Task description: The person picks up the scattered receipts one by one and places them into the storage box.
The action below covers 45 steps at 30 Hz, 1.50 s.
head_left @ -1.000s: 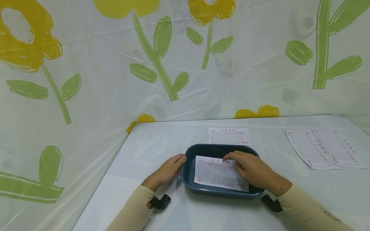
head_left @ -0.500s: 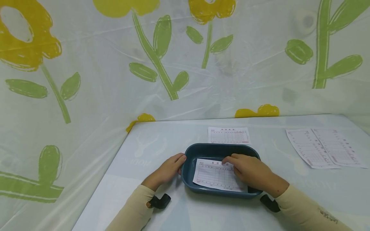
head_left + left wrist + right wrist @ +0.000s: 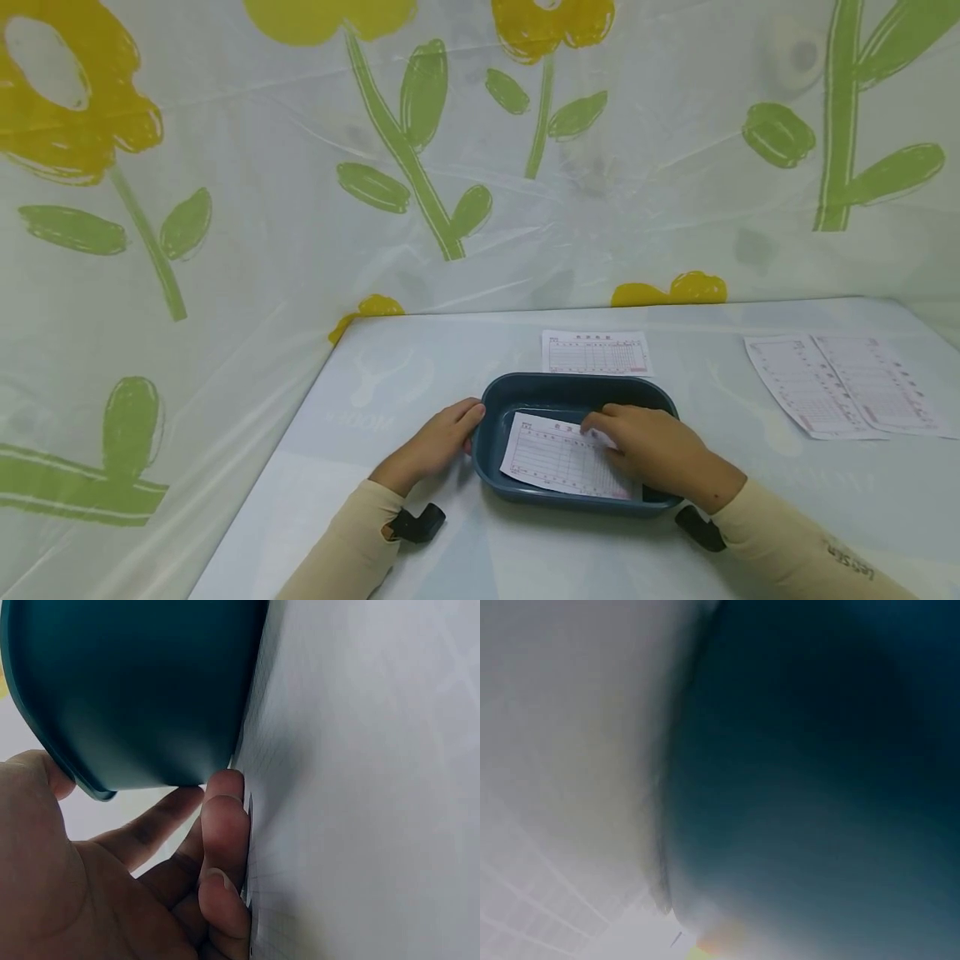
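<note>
A dark teal plastic tray (image 3: 551,502) sits on the table. My left hand (image 3: 438,440) grips its left end; in the left wrist view the thumb lies at the tray's rim (image 3: 96,793) and the fingers are bent below, beside the outer wall. Inside the tray lies a white printed paper form (image 3: 555,454), slightly askew. My right hand (image 3: 652,446) reaches over the tray's right end, bent fingers and thumb at the form's upper right part, which they partly cover. The right wrist view shows mostly the tray's blurred outer wall (image 3: 795,810), with those fingers out of view.
Another printed form (image 3: 597,353) lies flat just behind the tray. Two more forms (image 3: 813,387) lie side by side at the table's right. A flower-patterned sheet (image 3: 645,200) hangs behind the pale table (image 3: 405,375).
The form in the tray has sunk and turned a little clockwise, its upper left corner coming nearer me. My right hand has shifted slightly down with it; the left hand and tray stay put.
</note>
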Tool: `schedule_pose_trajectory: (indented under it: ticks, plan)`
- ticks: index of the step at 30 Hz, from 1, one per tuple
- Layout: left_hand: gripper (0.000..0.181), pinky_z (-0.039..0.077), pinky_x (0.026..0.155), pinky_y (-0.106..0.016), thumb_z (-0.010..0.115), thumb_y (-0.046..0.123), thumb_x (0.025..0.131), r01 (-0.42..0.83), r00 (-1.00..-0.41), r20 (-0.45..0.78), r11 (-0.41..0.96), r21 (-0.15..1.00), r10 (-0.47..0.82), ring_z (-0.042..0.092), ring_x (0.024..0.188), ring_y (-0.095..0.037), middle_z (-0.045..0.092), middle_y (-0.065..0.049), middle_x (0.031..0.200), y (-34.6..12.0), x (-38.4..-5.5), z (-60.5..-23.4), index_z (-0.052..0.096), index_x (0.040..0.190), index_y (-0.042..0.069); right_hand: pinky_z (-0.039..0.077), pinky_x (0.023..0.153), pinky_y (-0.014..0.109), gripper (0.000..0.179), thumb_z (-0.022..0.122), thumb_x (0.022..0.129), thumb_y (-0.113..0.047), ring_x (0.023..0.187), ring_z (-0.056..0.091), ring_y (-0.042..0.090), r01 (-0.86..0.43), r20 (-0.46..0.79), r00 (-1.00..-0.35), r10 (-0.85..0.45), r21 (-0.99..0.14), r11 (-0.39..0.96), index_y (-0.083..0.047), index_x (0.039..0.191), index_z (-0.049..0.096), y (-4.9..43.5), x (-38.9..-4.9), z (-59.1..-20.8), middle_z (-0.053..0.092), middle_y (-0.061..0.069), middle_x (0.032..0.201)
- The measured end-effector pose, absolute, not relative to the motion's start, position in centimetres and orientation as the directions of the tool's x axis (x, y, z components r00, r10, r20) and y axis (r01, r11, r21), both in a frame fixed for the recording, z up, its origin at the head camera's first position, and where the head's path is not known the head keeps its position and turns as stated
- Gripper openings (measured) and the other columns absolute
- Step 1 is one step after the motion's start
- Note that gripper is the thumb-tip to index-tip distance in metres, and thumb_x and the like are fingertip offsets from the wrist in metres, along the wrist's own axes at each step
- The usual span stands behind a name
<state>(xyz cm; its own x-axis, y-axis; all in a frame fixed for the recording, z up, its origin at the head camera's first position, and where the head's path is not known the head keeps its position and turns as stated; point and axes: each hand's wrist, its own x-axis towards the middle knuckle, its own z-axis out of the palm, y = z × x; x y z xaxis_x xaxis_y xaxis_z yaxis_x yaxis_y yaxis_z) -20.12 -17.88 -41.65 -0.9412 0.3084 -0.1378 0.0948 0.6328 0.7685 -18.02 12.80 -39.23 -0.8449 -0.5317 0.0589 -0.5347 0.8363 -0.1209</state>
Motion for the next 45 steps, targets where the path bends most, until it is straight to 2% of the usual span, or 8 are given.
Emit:
schedule_pose_trajectory:
  ticks: [7,16,23,33,45]
  plan:
    - [0.040,0.041,0.078,-0.035,0.033,0.047,0.107,0.098,-0.942,-0.135,0.636,0.765,0.307,0.056,0.078,-0.016,0.058,-0.001,0.077,-17.77,-20.17,-41.55,0.060,0.114,0.017,0.056,0.069,0.029,0.035,0.086,0.078,-0.021,0.066,0.050,0.009,-0.551,0.086,-0.834,-0.545,-0.085,0.830,-0.027,0.109,0.071,12.87,-18.09,-39.33,0.066,-0.004,0.091]
    - [0.041,0.042,0.077,-0.035,0.033,0.048,0.107,0.091,-0.942,-0.141,0.636,0.766,0.304,0.056,0.079,-0.015,0.058,-0.001,0.078,-17.71,-20.02,-41.51,0.059,0.116,0.017,0.058,0.073,0.030,0.034,0.086,0.077,-0.021,0.069,0.053,0.009,-0.550,0.086,-0.835,-0.544,-0.073,0.832,-0.026,0.108,0.073,12.81,-17.92,-39.22,0.067,-0.003,0.091]
    - [0.040,0.042,0.078,-0.035,0.033,0.047,0.107,0.096,-0.944,-0.133,0.637,0.765,0.303,0.056,0.078,-0.016,0.057,-0.001,0.077,-17.74,-20.00,-41.39,0.060,0.112,0.017,0.058,0.074,0.031,0.033,0.086,0.078,-0.022,0.071,0.054,0.010,-0.549,0.084,-0.835,-0.544,-0.059,0.834,-0.025,0.108,0.073,12.76,-18.06,-39.38,0.067,-0.001,0.093]
    - [0.040,0.042,0.078,-0.035,0.033,0.046,0.107,0.094,-0.944,-0.135,0.636,0.766,0.302,0.056,0.077,-0.015,0.058,-0.001,0.077,-17.75,-19.91,-41.34,0.060,0.113,0.017,0.059,0.075,0.034,0.035,0.083,0.078,-0.007,0.075,0.060,0.013,-0.559,0.079,-0.828,-0.555,-0.050,0.828,-0.024,0.107,0.073,12.86,-17.96,-39.41,0.067,0.002,0.095]
    - [0.041,0.042,0.076,-0.034,0.034,0.047,0.107,0.093,-0.942,-0.137,0.631,0.770,0.306,0.056,0.077,-0.015,0.058,-0.001,0.077,-17.78,-19.91,-41.55,0.060,0.115,0.017,0.058,0.076,0.035,0.033,0.086,0.076,-0.011,0.078,0.060,0.015,-0.581,0.128,-0.808,-0.574,-0.013,0.814,-0.022,0.105,0.074,12.89,-17.96,-39.59,0.068,0.001,0.093]
